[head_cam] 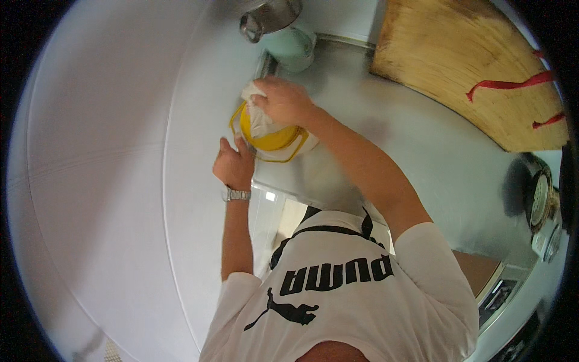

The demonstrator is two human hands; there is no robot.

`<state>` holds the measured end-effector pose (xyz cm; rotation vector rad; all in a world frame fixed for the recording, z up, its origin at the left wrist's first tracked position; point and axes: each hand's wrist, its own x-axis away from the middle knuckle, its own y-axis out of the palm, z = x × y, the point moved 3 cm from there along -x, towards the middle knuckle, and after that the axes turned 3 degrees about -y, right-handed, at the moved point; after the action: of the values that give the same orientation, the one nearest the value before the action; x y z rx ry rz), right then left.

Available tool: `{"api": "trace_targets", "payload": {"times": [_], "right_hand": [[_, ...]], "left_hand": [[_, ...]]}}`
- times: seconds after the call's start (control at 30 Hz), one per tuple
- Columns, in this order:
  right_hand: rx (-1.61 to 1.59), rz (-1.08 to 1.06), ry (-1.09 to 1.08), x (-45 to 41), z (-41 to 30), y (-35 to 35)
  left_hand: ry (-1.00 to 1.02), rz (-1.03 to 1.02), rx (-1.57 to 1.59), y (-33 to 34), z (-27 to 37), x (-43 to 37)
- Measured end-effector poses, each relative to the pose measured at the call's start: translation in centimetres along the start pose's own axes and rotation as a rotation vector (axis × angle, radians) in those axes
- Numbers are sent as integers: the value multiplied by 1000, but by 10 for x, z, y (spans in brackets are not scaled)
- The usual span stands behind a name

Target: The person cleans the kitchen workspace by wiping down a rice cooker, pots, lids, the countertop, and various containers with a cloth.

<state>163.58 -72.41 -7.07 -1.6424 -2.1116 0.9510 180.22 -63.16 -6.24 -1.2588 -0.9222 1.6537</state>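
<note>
A yellow round container (pixel 273 141) with a thin yellow handle is at the counter's left end, close to the white wall. A crumpled whitish cloth or bag (pixel 261 121) covers part of it. My right hand (pixel 285 100) reaches across from the right and is closed on the top of this white piece, above the container. My left hand (pixel 233 162), with a metal-band watch on the wrist, is at the container's near left side, beside the handle. Two of its digits point up; whether they grip the handle or only touch the container is hidden.
Behind the container stand a pale green vessel (pixel 294 50) and a metal pot (pixel 273 16). A large wooden board (pixel 452 63) with red ribbons leans at the far right of the metal counter (pixel 407 126). Dark-rimmed cookware (pixel 538 194) sits at the right edge.
</note>
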Motion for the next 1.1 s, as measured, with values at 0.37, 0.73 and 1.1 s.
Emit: {"api": "trace_targets", "payload": {"times": [0.37,0.73,1.1], "right_hand": [[-219,-48,155,-7,18,3],[-126,51,107,-7,20,3],[-85,122,111,3,13,-1]], "left_hand": [[902,-85,-43,-44,68,-30],[1266,6,-46,-64,99,-17],[1482,99,84,-81,121,-7]]}}
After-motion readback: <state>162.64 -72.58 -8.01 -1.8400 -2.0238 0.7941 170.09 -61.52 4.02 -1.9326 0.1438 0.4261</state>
